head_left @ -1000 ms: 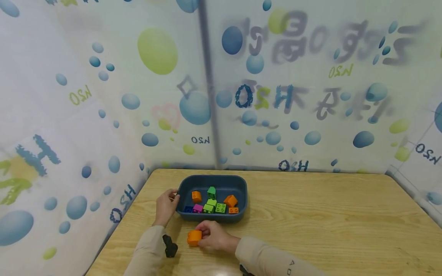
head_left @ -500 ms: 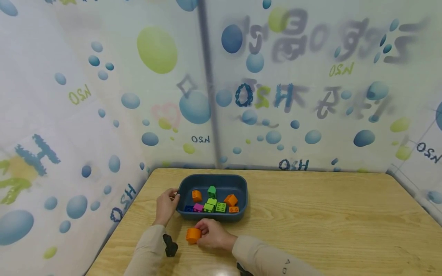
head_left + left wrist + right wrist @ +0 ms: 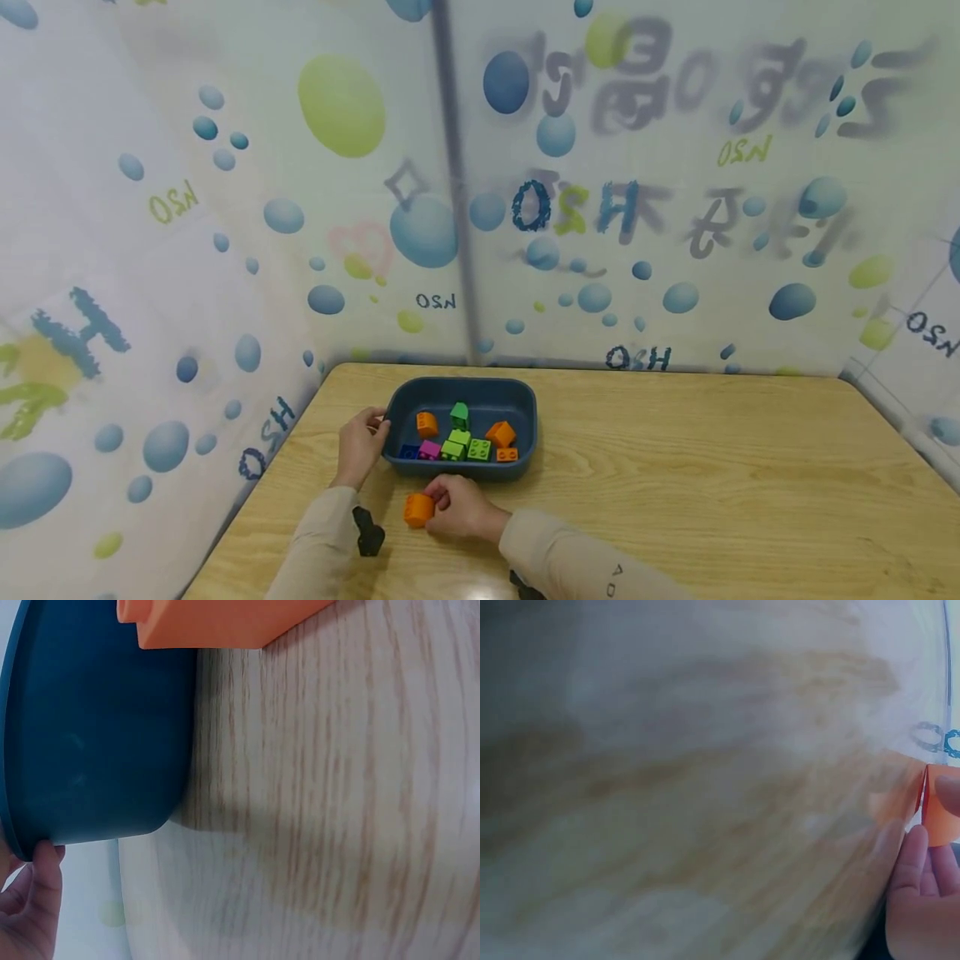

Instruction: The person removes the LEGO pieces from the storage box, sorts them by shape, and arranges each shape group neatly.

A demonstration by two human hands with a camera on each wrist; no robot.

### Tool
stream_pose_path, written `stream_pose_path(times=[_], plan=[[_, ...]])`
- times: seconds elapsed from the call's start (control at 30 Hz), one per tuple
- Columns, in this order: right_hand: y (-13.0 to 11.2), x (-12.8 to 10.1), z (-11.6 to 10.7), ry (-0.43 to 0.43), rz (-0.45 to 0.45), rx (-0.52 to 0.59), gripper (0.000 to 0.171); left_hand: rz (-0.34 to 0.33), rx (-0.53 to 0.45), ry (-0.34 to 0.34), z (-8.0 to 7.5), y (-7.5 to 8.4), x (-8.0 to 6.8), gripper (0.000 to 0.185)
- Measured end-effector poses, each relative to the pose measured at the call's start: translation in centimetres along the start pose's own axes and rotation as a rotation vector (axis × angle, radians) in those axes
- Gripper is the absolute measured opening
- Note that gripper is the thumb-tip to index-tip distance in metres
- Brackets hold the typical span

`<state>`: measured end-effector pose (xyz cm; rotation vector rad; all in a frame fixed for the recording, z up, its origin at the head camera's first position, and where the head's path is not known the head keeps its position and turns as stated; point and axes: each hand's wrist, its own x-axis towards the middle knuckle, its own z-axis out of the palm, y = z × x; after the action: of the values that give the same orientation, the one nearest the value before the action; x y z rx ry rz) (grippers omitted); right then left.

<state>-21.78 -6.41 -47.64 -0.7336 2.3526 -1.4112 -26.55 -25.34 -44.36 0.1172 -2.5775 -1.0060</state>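
Observation:
A dark blue plastic bin (image 3: 491,396) stands on the wooden table, with several building blocks lying inside it. At the bin's left end my left hand (image 3: 358,448) holds the rim between thumb and fingers; in the left wrist view those fingertips (image 3: 46,862) are right at the corner of the rim. In front of the bin, my right hand (image 3: 467,508) pinches an orange building block (image 3: 417,510) with a rounded side and studs facing left. The right wrist view shows the thumb on one side of this orange block (image 3: 939,814) and fingers below it.
Inside the bin are light green blocks (image 3: 453,450), a green block (image 3: 460,415), a magenta block (image 3: 430,451), a dark blue block (image 3: 408,452) and orange blocks (image 3: 501,434). A printed curtain (image 3: 675,250) borders the back of the table (image 3: 712,467).
My right hand has shifted slightly left with the orange block, which has turned a little. My left hand stays at the bin's rim, and the bin has not moved.

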Motion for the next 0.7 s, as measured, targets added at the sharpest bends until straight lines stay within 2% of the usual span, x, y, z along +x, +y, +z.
stream_pose_path(times=[0.3, 0.7], plan=[[0.07, 0.15, -0.02, -0.011, 0.013, -0.015, 0.035, 0.003, 0.002, 0.017, -0.01, -0.04, -0.01, 0.018], [0.09, 0.26, 0.25, -0.013, -0.009, -0.031, 0.036, -0.009, -0.004, -0.004, -0.01, 0.08, -0.06, 0.020]])
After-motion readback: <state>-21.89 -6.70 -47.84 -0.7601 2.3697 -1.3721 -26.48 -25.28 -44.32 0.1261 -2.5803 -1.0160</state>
